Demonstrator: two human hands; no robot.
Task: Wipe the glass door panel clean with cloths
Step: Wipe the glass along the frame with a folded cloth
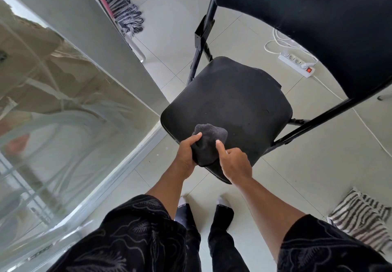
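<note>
A dark grey cloth (pixel 209 142) is bunched over the front edge of a black folding chair's seat (pixel 233 102). My left hand (pixel 187 155) grips the cloth from the left, with the thumb on top. My right hand (pixel 234 162) touches its right side with the forefinger stretched out along it and the other fingers curled. The glass door panel (pixel 53 106) fills the left side of the view, streaked with white smears and reflections, in a silver frame (pixel 118 178).
The chair's black backrest (pixel 318 23) rises at the upper right. Behind it a white power strip (pixel 297 65) with cables lies on the pale tiled floor. Striped rugs lie at the lower right (pixel 360 216) and at the top (pixel 125 6). My feet (pixel 203 212) stand below the chair.
</note>
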